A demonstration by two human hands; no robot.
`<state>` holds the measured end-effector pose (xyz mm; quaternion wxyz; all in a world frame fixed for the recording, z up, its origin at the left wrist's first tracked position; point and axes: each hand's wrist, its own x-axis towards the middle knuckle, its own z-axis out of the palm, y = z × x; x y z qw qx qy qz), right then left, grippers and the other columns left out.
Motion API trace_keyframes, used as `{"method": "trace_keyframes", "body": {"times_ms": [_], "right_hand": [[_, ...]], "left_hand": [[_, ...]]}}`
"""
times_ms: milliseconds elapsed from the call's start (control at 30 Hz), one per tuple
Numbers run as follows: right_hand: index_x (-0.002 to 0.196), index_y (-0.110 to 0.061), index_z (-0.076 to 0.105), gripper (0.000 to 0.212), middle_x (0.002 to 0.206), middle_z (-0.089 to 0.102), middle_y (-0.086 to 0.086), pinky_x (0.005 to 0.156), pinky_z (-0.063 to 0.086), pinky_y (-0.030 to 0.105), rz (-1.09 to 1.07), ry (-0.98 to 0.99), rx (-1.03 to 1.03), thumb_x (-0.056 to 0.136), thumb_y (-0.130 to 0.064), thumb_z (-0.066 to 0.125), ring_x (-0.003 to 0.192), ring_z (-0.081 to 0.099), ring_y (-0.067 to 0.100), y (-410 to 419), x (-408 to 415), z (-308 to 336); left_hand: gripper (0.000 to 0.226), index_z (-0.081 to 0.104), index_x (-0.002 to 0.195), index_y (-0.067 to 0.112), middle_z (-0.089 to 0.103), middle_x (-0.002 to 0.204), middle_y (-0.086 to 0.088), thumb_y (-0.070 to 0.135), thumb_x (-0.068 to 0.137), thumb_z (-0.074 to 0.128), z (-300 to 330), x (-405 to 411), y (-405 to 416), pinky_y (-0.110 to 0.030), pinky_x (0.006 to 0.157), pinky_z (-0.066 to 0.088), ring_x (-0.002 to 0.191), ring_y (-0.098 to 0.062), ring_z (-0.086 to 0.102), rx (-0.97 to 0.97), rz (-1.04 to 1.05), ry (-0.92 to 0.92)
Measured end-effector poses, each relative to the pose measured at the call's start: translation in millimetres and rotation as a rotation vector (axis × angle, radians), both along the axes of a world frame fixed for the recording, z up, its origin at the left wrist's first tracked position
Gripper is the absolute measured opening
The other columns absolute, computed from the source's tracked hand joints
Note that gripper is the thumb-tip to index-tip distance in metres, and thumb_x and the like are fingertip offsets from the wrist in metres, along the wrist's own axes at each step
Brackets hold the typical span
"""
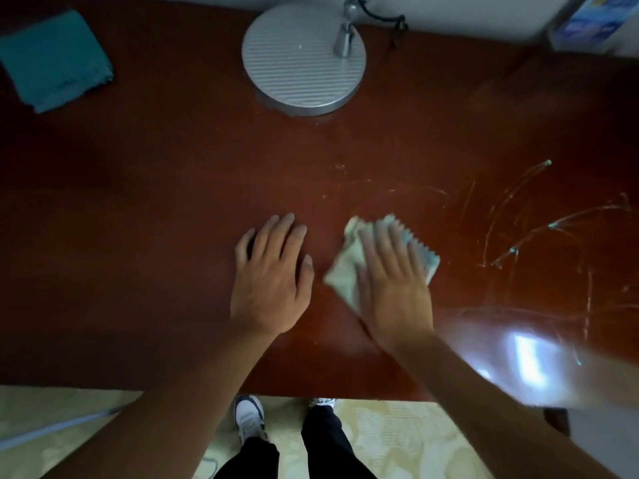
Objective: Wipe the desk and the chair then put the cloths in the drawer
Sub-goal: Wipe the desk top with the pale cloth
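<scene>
The scene is dim overall, with the dark red-brown desk (pixel 173 202) falling to near black at its left and far corners, while a bright white glare patch (pixel 525 361) on its right near side shows light reflected from above right and picks out pale wet streaks (pixel 518 216). The right hand (pixel 394 285) and the pale cloth (pixel 349 264) under it are smeared by motion blur, whereas the left hand (pixel 273 274) is fairly sharp. Wide-angle distortion softens the edges, leaving the teal cloth (pixel 55 60) and the far right corner blurred.
</scene>
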<state>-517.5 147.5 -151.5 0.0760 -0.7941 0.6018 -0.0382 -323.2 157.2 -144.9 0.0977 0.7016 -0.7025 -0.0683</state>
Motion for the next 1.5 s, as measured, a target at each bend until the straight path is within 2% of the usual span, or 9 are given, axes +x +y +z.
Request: {"method": "trace_keyframes", "body": {"times_ms": [100,267,433,567,667,800,1000,1167,1500], "right_hand": [[0.154,-0.013,0.031,0.053,0.160,0.029,0.012,0.120,0.021,0.052,0.135,0.030,0.017,0.106,-0.035,0.025,0.151,0.018,0.030,8,-28,1],[0.157,-0.017,0.021,0.057,0.163,0.021,0.013,0.122,0.014,0.052,-0.219,-0.014,0.029,0.105,-0.040,0.017,0.152,0.013,0.031,-112,-42,-1],[0.155,-0.017,0.026,0.054,0.162,0.026,0.010,0.121,0.017,0.051,0.039,0.023,-0.028,0.106,-0.036,0.019,0.152,0.015,0.029,-81,15,-4],[0.154,-0.017,0.031,0.053,0.161,0.029,0.008,0.120,0.023,0.053,0.317,0.035,0.036,0.106,-0.036,0.020,0.151,0.018,0.028,-28,-6,4],[0.152,-0.014,0.035,0.055,0.156,0.037,0.014,0.115,0.028,0.055,0.162,0.025,-0.020,0.104,-0.037,0.022,0.148,0.027,0.033,-98,-17,-2],[0.154,-0.016,0.030,0.059,0.161,0.029,0.011,0.119,0.016,0.051,-0.038,-0.021,-0.015,0.102,-0.039,0.016,0.150,0.019,0.031,-183,22,-4],[0.153,-0.018,0.035,0.053,0.158,0.035,0.008,0.120,0.021,0.052,0.391,-0.030,-0.008,0.104,-0.034,0.023,0.150,0.023,0.030,-82,77,-3],[0.150,-0.013,0.040,0.053,0.153,0.042,0.014,0.117,0.025,0.054,0.300,-0.014,-0.050,0.104,-0.036,0.024,0.146,0.031,0.035,-160,69,-2],[0.148,-0.007,0.041,0.056,0.154,0.039,0.017,0.121,0.020,0.049,0.707,-0.060,-0.016,0.104,-0.035,0.022,0.146,0.029,0.036,-204,163,2]], "left_hand": [[0.046,0.052,0.136,0.014,0.048,0.147,-0.006,0.034,0.097,0.039,1,0,-1,-0.048,0.116,0.025,0.140,-0.024,0.039,0.011,0.002,0.006],[0.045,0.052,0.136,0.013,0.049,0.146,-0.007,0.033,0.097,0.041,-2,0,0,-0.048,0.117,0.026,0.140,-0.024,0.039,-0.017,0.011,0.025],[0.044,0.055,0.133,0.010,0.051,0.144,-0.008,0.031,0.096,0.043,-2,-1,0,-0.048,0.115,0.028,0.138,-0.025,0.043,-0.056,0.012,0.024],[0.045,0.055,0.134,0.010,0.051,0.144,-0.008,0.031,0.097,0.041,-3,0,2,-0.049,0.114,0.029,0.138,-0.025,0.043,-0.054,-0.002,0.031],[0.044,0.055,0.134,0.010,0.051,0.145,-0.007,0.031,0.098,0.040,-2,1,1,-0.047,0.115,0.028,0.139,-0.024,0.042,-0.045,0.016,0.051],[0.045,0.054,0.134,0.010,0.051,0.145,-0.007,0.032,0.099,0.038,-3,0,1,-0.048,0.114,0.030,0.139,-0.023,0.042,-0.042,0.017,0.061],[0.038,0.058,0.121,0.008,0.059,0.129,-0.009,0.031,0.095,0.045,-4,1,2,-0.045,0.113,0.032,0.129,-0.024,0.049,-0.072,0.050,0.084],[0.036,0.060,0.121,0.006,0.056,0.137,-0.012,0.028,0.096,0.046,-8,1,1,-0.046,0.113,0.033,0.133,-0.026,0.048,-0.111,0.052,0.117],[0.037,0.060,0.124,0.008,0.058,0.136,-0.009,0.028,0.094,0.050,-7,0,2,-0.046,0.111,0.037,0.133,-0.023,0.049,-0.118,0.054,0.125]]}}
